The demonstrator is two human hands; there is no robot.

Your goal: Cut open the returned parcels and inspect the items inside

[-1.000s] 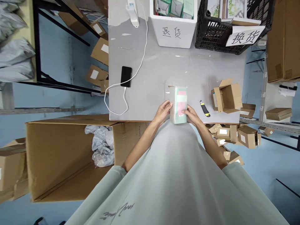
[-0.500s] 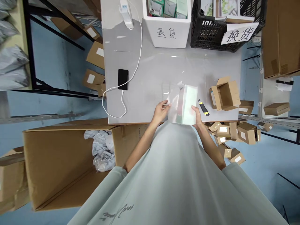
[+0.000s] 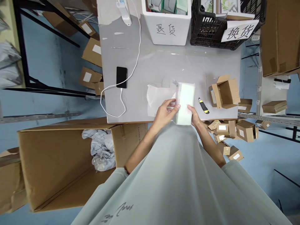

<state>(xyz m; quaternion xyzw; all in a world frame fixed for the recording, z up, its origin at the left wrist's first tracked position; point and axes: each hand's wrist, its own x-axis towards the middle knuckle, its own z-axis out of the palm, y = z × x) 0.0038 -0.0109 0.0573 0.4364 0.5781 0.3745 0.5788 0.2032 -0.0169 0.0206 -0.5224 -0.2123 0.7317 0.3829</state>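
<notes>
A pale green box (image 3: 186, 101) stands near the table's front edge, held between both my hands. Translucent plastic wrap (image 3: 159, 97) spreads out from its left side over the tabletop. My left hand (image 3: 167, 112) is closed at the box's left side, thumb on its face and fingers by the wrap. On the opposite side, my right hand (image 3: 194, 116) grips the box's lower right edge. A black and yellow utility knife (image 3: 203, 106) lies just right of that hand. Beyond the knife sits an opened small cardboard box (image 3: 224, 92).
At the table's back are a white bin (image 3: 170, 31) with green boxes and a black crate (image 3: 212, 36). A phone (image 3: 121, 77) on a white cable lies left. A large open carton (image 3: 63, 168) with crumpled plastic bags (image 3: 103, 150) stands front left. Several small cartons (image 3: 246, 131) lie right.
My left hand has moved right, from the loose wrap onto the box. The wrap now lies spread to the left, and the box has turned to show its plain pale face.
</notes>
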